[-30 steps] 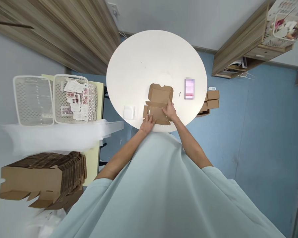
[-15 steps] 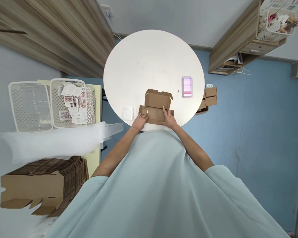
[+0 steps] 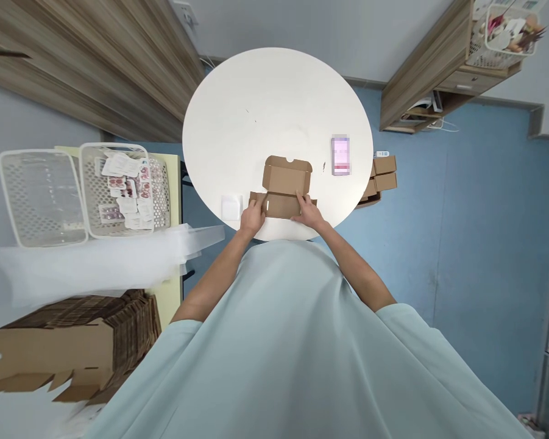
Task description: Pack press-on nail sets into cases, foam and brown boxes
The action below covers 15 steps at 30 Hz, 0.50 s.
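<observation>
We see a brown cardboard box, unclosed, lying near the close edge of a round white table. Its lid panel is opened away from the person and carries a rounded notch in the far edge and narrow side flaps. The cardboard looks matt and stiff, with a straight crease between lid and base.

The left hand is on the left end of the base, its fingers close together; we cannot tell if it pinches the flap. The right hand is spread over the right end, with the index finger reaching to the crease and the thumb lower.

To the left of the box we notice a smooth white square object; to the right, a flat rectangular device with a pixelated pinkish screen. Beyond the right edge of the table, we see small brown boxes with square corners.

Farther left, a pale yellow table bears a perforated plastic basket with small packets, thin translucent white sheets and a thick stack of flat cardboard.
</observation>
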Each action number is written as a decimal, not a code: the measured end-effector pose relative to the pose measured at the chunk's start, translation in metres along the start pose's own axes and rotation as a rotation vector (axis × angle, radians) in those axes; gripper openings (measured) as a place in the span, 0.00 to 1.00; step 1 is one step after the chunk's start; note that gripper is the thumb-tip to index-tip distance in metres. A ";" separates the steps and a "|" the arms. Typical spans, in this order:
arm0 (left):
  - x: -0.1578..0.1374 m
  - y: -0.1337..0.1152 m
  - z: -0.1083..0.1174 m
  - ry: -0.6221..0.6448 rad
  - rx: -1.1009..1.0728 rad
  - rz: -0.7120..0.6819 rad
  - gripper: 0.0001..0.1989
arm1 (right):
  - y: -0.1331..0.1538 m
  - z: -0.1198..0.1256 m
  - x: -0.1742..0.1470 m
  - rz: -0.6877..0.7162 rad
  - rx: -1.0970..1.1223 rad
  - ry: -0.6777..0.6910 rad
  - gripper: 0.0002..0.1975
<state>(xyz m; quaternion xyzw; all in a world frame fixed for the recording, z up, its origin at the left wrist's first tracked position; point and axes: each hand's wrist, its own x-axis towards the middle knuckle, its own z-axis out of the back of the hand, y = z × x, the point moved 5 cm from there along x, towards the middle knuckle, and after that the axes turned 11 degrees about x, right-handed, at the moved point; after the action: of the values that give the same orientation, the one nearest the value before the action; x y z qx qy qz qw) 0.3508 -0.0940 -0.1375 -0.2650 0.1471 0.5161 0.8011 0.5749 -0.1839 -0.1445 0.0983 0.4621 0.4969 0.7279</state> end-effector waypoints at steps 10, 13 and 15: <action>-0.012 0.008 0.015 -0.224 0.002 0.210 0.30 | 0.001 -0.002 -0.002 0.009 -0.016 0.003 0.59; -0.011 0.015 0.010 -0.140 -0.001 0.261 0.19 | 0.002 -0.001 -0.002 0.013 -0.018 0.007 0.59; -0.011 0.014 0.011 -0.112 -0.009 0.253 0.15 | 0.002 0.000 -0.003 0.012 -0.016 0.010 0.59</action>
<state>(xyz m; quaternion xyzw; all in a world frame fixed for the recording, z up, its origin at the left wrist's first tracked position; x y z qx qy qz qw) 0.3329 -0.0914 -0.1264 -0.2190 0.1321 0.6275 0.7354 0.5734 -0.1852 -0.1421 0.0928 0.4609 0.5057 0.7233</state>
